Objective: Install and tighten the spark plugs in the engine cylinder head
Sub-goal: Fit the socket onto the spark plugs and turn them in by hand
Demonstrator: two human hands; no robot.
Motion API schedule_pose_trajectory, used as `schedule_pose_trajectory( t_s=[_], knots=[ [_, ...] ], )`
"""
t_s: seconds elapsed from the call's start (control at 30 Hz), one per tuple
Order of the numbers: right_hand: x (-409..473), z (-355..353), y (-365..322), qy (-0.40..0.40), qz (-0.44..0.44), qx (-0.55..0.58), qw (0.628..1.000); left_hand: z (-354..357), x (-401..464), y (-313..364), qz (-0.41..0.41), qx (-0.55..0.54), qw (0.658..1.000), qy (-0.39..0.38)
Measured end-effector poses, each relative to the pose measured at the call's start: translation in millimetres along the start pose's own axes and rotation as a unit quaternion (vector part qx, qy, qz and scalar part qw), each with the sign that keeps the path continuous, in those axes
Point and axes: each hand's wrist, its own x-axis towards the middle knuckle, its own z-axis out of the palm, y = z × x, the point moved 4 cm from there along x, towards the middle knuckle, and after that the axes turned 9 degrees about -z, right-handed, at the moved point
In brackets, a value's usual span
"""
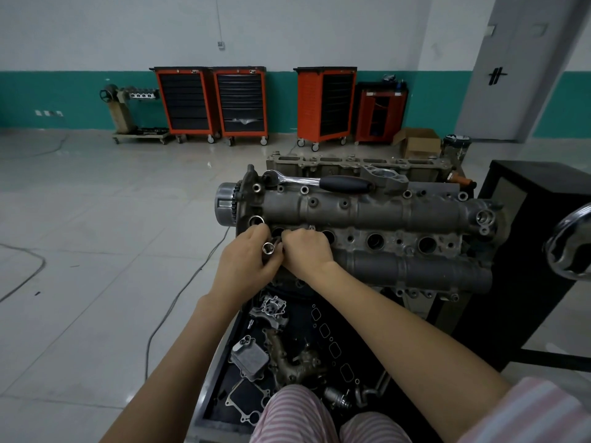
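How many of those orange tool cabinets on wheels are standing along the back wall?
3: two side by side at the left, and one further right. A smaller dark red cabinet beside it has no wheels showing, so I left it out.

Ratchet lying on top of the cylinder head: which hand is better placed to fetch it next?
Probably the right hand. The ratchet lies behind and to the right of both hands, its black handle pointing right, on the right hand's side. The left hand grips the socket at the leftmost plug hole.

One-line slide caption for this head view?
Both hands hold a socket at the cylinder head; ratchet rests on top.
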Motion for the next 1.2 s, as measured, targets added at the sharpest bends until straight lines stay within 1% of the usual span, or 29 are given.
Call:
schedule_pose_trajectory(
  t_s=[0.1,0.27,0.37,0.47,0.57,0.63,0.83,0.93,1.03,1.2],
  knots=[
    [0.8,1.1,0.8,0.000,0.006,0.012,1.000,0.7,1.9,0.1,-0.011,0.002,1.000,0.004],
    [-3.8,0.4,0.9,0.033,0.021,0.038,0.999,1.3,3.2,2.0,-0.019,0.014,1.000,0.018],
    [-3.2,0.1,0.6,0.032,0.020,0.030,0.999,0.6,0.2,1.0,0.009,0.018,1.000,0.023],
    [-1.4,0.0,0.7,0.023,0.019,0.021,0.999,-0.8,0.9,-3.2,0.001,-0.009,1.000,0.012],
    [-0.4,0.1,0.8,0.021,0.005,0.007,1.000,-0.1,-0.4,-2.0,0.002,-0.007,1.000,0.010],
    [-0.6,2.0,1.0,0.021,-0.003,0.005,1.000,1.3,-0.3,-1.6,-0.007,-0.003,1.000,0.011],
    [-4.6,5.6,1.1,0.055,0.000,0.021,0.998,2.4,6.3,-0.9,-0.049,0.002,0.999,0.014],
    [-4.1,5.2,2.2,0.062,0.011,0.034,0.997,3.4,3.8,-1.1,-0.044,0.008,0.999,0.017],
    [-2.0,5.7,2.5,0.055,0.014,0.029,0.998,1.6,3.5,-3.4,-0.035,-0.013,0.999,0.017],
    [-1.6,5.0,1.9,0.051,-0.016,0.025,0.998,-1.3,1.3,-3.7,0.000,-0.020,1.000,0.003]
  ],
)
